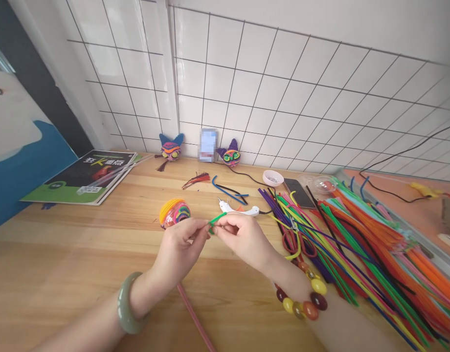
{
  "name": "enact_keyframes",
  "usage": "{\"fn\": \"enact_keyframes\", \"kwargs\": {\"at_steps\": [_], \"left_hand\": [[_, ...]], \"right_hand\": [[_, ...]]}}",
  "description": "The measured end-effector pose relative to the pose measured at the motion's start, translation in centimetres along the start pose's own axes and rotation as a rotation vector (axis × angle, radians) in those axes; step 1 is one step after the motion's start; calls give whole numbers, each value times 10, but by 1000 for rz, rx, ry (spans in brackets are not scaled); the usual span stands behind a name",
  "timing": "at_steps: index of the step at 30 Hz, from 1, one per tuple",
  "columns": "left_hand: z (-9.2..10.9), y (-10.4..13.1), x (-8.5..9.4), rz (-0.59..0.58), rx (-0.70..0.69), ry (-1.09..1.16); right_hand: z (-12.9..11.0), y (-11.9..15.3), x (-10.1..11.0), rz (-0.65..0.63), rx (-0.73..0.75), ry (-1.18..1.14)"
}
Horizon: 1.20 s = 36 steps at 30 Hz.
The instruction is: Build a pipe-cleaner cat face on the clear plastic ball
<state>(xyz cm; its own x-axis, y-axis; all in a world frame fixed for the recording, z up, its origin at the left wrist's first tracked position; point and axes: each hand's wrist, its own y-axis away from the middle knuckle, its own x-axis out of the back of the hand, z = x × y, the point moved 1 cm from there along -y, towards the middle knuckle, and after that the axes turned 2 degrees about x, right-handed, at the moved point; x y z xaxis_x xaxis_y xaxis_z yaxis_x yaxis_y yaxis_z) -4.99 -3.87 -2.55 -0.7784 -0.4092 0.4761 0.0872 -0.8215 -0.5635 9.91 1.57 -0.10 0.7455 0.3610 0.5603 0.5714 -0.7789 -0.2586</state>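
Both hands meet over the middle of the wooden table, pinching a short green pipe cleaner (pixel 219 218). My left hand (pixel 183 244) holds its left end between thumb and fingertips. Fingers of my right hand (pixel 245 238) are closed on the right part, and a small green bit curls beneath the fingertips. Just behind my left hand sits a round multicoloured piece (pixel 174 212) with yellow strands on top. A white glue gun (pixel 241 209) lies behind my right hand. Under my left wrist a pink stick (pixel 193 313) runs toward the front edge.
Pipe cleaners in many colours (pixel 357 244) cover the right side, with red-handled scissors (pixel 300 244) among them. A phone (pixel 298 192) and pink bowl (pixel 273 178) stand behind. Two cat-eared faces (pixel 171 149) lean at the wall. A book (pixel 89 176) lies back left.
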Motion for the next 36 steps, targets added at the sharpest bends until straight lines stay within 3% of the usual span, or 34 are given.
{"fn": "enact_keyframes", "kwargs": {"at_steps": [5,13,18,31,36], "left_hand": [[0,-1,2,41,-205,-109],[-1,3,4,48,-362,-251],[-3,2,4,53,-376,-294],[-3,0,4,46,-352,-208],[-6,0,5,48,-377,-273]], "right_hand": [[1,-3,0,-91,-148,-270],[2,-5,-1,-132,-257,-511],[3,-4,-4,-134,-319,-685],[-1,-4,3,-202,-457,-763],[2,-5,2,-154,-336,-606]]}}
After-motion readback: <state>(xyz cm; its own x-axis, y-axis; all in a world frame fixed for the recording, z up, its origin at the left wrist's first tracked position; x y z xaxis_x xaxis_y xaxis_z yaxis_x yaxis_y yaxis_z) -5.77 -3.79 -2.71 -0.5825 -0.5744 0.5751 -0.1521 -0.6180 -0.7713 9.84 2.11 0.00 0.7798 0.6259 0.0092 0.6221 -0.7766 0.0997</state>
